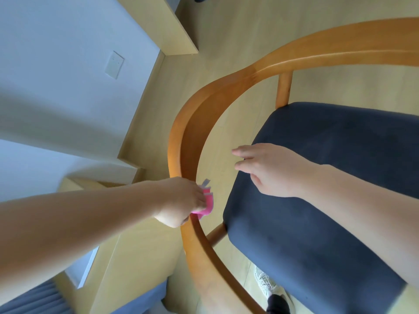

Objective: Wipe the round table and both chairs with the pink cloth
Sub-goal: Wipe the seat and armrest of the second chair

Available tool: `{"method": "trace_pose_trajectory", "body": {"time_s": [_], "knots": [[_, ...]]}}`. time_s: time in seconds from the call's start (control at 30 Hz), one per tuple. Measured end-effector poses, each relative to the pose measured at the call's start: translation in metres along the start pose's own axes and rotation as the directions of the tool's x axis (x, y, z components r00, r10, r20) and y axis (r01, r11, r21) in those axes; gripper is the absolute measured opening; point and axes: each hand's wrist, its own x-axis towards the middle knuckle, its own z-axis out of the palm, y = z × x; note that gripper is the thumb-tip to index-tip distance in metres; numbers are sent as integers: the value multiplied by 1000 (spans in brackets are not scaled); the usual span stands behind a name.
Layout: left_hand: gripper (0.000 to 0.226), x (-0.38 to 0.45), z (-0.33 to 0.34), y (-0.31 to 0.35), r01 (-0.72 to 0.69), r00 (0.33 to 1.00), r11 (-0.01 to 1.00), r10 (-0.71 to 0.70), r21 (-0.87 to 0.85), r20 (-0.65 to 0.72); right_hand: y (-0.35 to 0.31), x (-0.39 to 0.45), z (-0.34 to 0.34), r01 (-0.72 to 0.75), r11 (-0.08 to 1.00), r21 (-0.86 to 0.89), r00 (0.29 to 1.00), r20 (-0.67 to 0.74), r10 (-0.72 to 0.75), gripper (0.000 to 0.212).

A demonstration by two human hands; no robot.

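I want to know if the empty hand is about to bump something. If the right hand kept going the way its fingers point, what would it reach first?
Probably the curved wooden chair rail. The right hand hovers open over the dark blue seat cushion, fingers aimed toward the rail, though depth is unclear and it might pass over it.

A: What's the chair (181,141) rail under the left hand (179,201) made of?
B: Wood, orange-brown, smooth with a soft sheen. The pink cloth (205,203) pinched against it looks like soft fabric.
A: And below the right hand (269,171)?
B: A seat cushion (317,200) in dark blue matt cloth, velvety. The floor (226,37) beyond both hands is pale, smooth wood.
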Motion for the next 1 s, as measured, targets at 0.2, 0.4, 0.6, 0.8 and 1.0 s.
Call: {"method": "trace_pose_trajectory", "body": {"time_s": [0.2,0.4,0.6,0.8,1.0], "knots": [[41,1,4,5,22,998,1000,-21,15,-56,-16,9,7,94,996,3,995,14,-94,37],[46,8,-12,-27,175,978,979,-160,103,-133,-8,3,8,48,997,59,993,-114,-41,29],[47,24,-70,-78,286,951,938,-251,197,-182,6,-8,10,25,997,75,968,-251,-5,24],[55,45,-114,-103,344,932,882,-279,322,-231,21,-23,7,4,999,51,956,-292,12,26],[58,67,-143,-114,374,920,832,-277,410,-278,32,-39,-2,-54,997,51,943,-327,67,27]]}}
